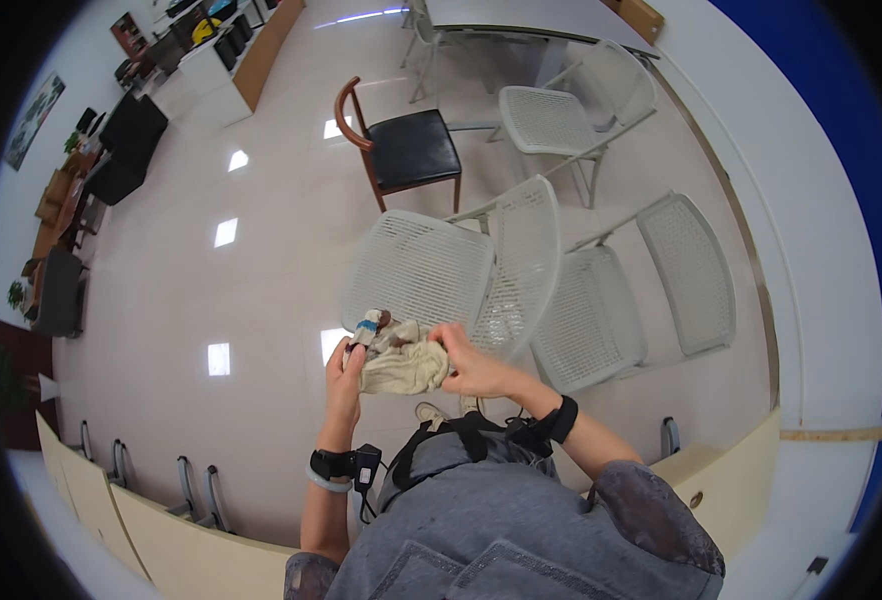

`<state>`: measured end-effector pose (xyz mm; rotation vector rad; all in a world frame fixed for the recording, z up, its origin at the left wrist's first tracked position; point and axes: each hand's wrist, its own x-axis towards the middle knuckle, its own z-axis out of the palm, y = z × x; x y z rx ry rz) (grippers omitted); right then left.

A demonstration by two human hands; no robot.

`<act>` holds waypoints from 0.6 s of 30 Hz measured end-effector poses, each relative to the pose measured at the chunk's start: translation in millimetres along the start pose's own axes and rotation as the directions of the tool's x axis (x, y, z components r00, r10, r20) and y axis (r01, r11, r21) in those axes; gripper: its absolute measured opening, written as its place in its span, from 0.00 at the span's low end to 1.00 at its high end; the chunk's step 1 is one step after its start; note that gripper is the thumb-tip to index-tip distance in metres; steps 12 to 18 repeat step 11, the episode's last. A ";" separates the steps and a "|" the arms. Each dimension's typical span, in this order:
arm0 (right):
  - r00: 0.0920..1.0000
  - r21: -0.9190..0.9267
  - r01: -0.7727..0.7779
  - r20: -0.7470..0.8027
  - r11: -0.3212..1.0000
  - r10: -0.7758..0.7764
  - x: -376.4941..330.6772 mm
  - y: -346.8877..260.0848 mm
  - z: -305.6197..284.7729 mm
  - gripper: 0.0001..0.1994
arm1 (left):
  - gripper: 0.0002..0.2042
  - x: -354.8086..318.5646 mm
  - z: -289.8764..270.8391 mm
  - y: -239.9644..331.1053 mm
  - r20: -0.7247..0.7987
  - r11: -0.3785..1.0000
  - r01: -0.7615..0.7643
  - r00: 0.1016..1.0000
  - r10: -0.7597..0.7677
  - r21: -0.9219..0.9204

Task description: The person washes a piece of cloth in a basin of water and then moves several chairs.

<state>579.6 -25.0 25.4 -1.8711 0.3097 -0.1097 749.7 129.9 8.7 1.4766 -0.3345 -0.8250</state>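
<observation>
In front of my waist I hold a crumpled cream cloth item (406,370), with small brown, white and blue parts at its upper left end. Its exact kind is not clear. My left hand (343,378) is closed on its left side, thumb up near the blue part. Pinched at the upper right edge, the fingers of my right hand (469,366) grip the cloth. The item is stretched between both hands, over the front of a pale perforated chair seat (416,265).
Other pale perforated chairs (586,320) stand to the right, and a wooden chair with a black seat (413,150) is ahead. A long table (531,15) is at the far end. Dark armchairs (129,145) line the left wall. Low cream cabinets (181,545) run behind me.
</observation>
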 end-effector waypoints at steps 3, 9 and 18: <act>0.990 -0.037 0.050 0.134 0.998 -0.045 9.6 6.1 18.3 0.27 | 0.17 -8.6 -7.2 20.7 -0.074 0.996 -0.068 0.995 0.072 0.052; 0.927 -0.124 0.036 0.375 0.992 0.014 41.2 38.3 42.6 0.28 | 0.16 -14.5 -23.3 39.2 -0.357 0.905 -0.418 0.860 0.365 -0.082; 0.868 -0.069 0.006 0.496 0.998 0.029 57.5 36.2 41.1 0.28 | 0.20 -14.5 -27.6 59.5 -0.371 0.792 -0.516 0.840 0.395 -0.327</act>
